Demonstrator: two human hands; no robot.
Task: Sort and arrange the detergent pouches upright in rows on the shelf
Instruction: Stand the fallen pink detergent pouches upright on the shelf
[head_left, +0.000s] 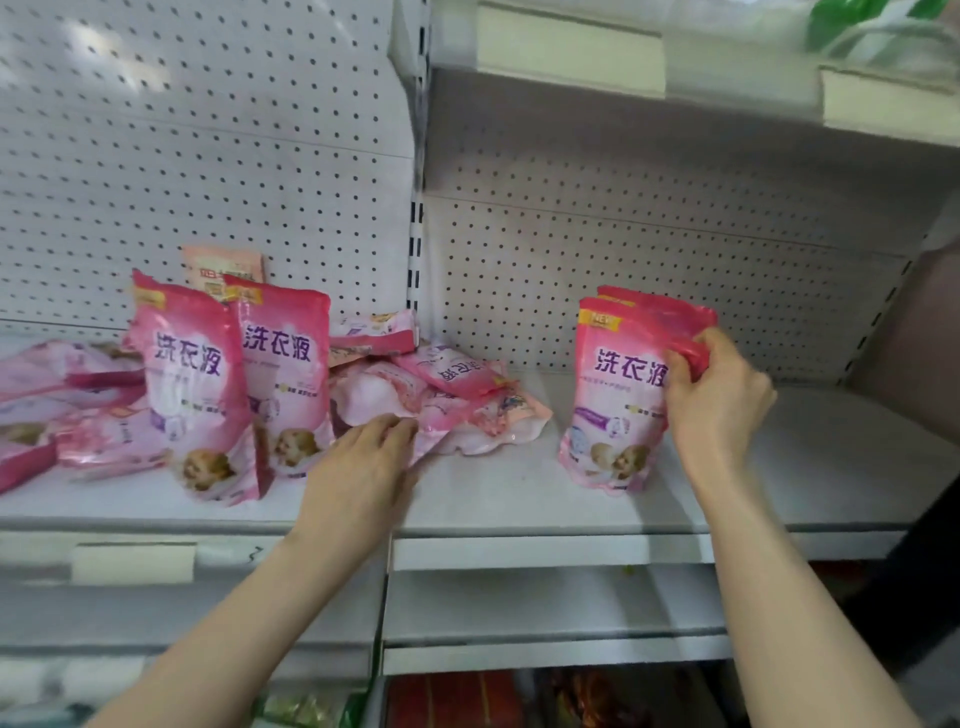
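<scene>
Head view. On shelf (519, 499), right part: pouch pair (613, 395) upright, one behind the other, print toward camera. Right hand (719, 410) at upper right corner of pair, fingers (685, 364) curled and clamped on top edge. Left part: two standing pouches (192, 389) side by side, heap (441, 389) lying flat beside them. Left hand (363, 467) at heap edge, fingertips bent onto a flat pouch; grip or mere touch: cannot tell.

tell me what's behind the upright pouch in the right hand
A second pink pouch stands right behind the front pouch; only its top edge and upper right corner show. The rest is covered by the front pouch and the right hand.
</scene>
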